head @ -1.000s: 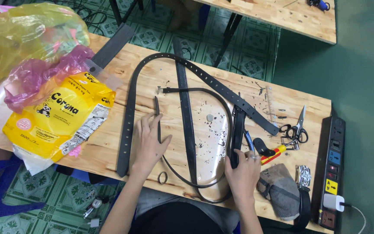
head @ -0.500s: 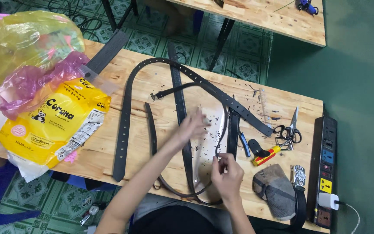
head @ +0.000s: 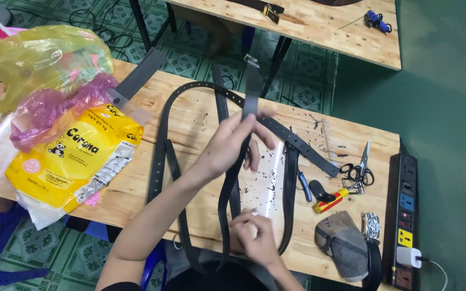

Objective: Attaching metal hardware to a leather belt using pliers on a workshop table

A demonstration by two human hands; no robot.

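Black belt strap [head: 249, 102]: raised over the wooden table [head: 190, 124], long axis running away from the person, buckle end farthest. Left hand [head: 233, 143] closed around its mid-length; right hand [head: 254, 237], nearer the body, pinches the near portion, fingers closed.

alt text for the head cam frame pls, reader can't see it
A person's left hand lifts a black belt off a wooden table while the right hand pinches its lower part near the table edge. More black belts lie looped around them, with scissors, a grey cap and a power strip to the right, and a yellow bag to the left.
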